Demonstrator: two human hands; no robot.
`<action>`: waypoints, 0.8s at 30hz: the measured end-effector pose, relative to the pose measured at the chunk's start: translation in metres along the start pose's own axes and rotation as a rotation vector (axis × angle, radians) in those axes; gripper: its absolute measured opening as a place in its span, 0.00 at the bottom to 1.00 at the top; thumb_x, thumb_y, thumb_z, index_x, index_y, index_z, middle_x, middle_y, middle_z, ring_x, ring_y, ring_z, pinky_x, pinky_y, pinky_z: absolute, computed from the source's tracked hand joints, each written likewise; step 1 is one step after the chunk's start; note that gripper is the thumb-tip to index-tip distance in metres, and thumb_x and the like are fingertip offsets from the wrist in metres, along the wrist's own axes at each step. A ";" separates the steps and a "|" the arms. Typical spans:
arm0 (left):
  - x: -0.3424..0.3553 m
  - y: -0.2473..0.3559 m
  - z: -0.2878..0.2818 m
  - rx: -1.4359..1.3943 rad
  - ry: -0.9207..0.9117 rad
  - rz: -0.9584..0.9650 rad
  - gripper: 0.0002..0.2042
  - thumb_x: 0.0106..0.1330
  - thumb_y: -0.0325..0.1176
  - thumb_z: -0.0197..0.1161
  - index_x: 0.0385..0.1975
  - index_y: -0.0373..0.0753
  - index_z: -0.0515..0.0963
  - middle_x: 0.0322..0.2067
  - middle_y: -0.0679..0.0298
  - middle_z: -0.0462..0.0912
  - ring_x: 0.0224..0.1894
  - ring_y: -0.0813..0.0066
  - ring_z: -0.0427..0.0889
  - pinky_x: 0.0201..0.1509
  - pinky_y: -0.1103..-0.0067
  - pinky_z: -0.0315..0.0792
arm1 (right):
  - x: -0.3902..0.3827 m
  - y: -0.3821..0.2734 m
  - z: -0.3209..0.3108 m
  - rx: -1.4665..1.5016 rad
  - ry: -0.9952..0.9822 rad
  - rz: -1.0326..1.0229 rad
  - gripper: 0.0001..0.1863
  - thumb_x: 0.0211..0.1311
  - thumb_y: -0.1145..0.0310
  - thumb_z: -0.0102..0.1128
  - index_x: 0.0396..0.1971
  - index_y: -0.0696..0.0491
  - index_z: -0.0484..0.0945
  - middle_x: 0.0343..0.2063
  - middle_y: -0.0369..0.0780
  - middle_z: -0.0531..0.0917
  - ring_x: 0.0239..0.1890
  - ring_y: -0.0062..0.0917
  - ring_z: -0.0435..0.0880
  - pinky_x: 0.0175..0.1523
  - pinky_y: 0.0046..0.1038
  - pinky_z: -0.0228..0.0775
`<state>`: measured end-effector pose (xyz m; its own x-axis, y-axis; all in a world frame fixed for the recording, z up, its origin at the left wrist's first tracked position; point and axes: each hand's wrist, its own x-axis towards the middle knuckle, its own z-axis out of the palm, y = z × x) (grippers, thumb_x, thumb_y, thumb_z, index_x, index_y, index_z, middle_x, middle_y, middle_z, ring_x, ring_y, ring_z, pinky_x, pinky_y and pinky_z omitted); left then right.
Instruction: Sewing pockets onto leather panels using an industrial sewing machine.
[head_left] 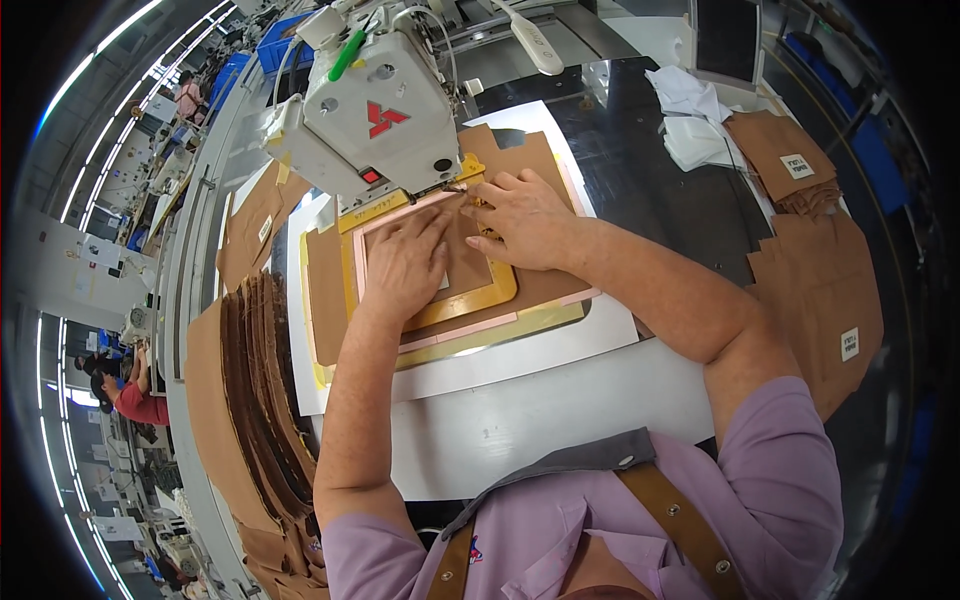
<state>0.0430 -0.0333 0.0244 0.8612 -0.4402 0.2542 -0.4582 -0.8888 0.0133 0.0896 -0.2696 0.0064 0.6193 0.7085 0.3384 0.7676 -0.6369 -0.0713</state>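
Note:
A brown fabric panel [328,275] lies under the white sewing machine head [365,125], with a yellow frame [470,305] on top of it. Inside that frame is a smaller brown piece [462,262] edged by a pink border. My left hand [405,262] rests flat on this piece, fingers stretched toward the needle area. At the frame's right side, my right hand [530,222] presses down with its fingers apart and slightly bent, close to the needle area. Its fingertips partly cover the frame. Neither hand appears to grip anything.
Stacked brown panels [245,400] stand at the left, with more brown pieces [260,225] beyond. Labelled brown panels [815,290] lie at the right, near white cloth [695,140] and a dark screen [727,40]. A white sheet [590,335] sits beneath the work.

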 end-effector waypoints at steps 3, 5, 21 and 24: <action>0.012 0.006 0.017 -0.166 0.098 0.074 0.25 0.68 0.39 0.61 0.64 0.40 0.76 0.61 0.56 0.78 0.63 0.57 0.77 0.67 0.61 0.68 | -0.001 0.005 0.001 0.073 0.053 -0.027 0.27 0.71 0.44 0.56 0.55 0.51 0.85 0.55 0.38 0.82 0.58 0.29 0.77 0.58 0.35 0.67; 0.014 0.009 0.021 -0.127 0.067 0.045 0.26 0.68 0.40 0.60 0.65 0.39 0.75 0.62 0.56 0.78 0.64 0.55 0.76 0.67 0.61 0.67 | -0.002 0.014 -0.001 0.128 0.047 -0.045 0.25 0.71 0.46 0.59 0.54 0.50 0.85 0.52 0.38 0.83 0.58 0.31 0.79 0.60 0.36 0.68; 0.022 0.017 0.033 -0.141 0.082 -0.106 0.27 0.67 0.43 0.60 0.66 0.41 0.73 0.64 0.57 0.73 0.68 0.51 0.70 0.70 0.58 0.62 | -0.013 0.004 -0.008 0.360 0.080 -0.293 0.10 0.63 0.58 0.68 0.34 0.47 0.88 0.39 0.34 0.83 0.50 0.28 0.80 0.58 0.35 0.68; 0.023 0.014 0.035 -0.162 0.079 -0.108 0.27 0.67 0.44 0.60 0.66 0.42 0.74 0.64 0.57 0.73 0.68 0.51 0.69 0.70 0.58 0.61 | -0.015 0.003 -0.013 0.339 0.088 -0.325 0.10 0.61 0.58 0.70 0.33 0.47 0.89 0.38 0.33 0.83 0.49 0.27 0.81 0.56 0.36 0.69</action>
<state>0.0634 -0.0605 -0.0032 0.8903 -0.3259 0.3179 -0.3986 -0.8955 0.1982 0.0803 -0.2859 0.0135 0.3328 0.8167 0.4713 0.9390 -0.2411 -0.2452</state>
